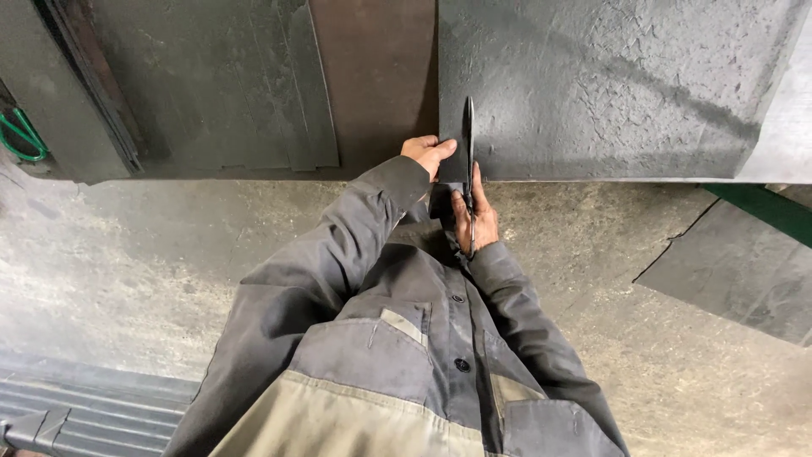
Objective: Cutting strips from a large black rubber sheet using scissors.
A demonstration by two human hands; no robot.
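Dark and thin, a flat sheet piece (466, 140) stands on its edge between our two hands. Our left hand (429, 156) pinches it near the middle, fingers curled round it. Our right hand (470, 216) grips its lower end. Behind it lies a big grey slab (609, 85). Under us we see the concrete floor (127, 262).

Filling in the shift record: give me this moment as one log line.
left hand: grips dark flat piece | right hand: grips its lower edge | piece: edge-on, upright | behind: grey sheet stack
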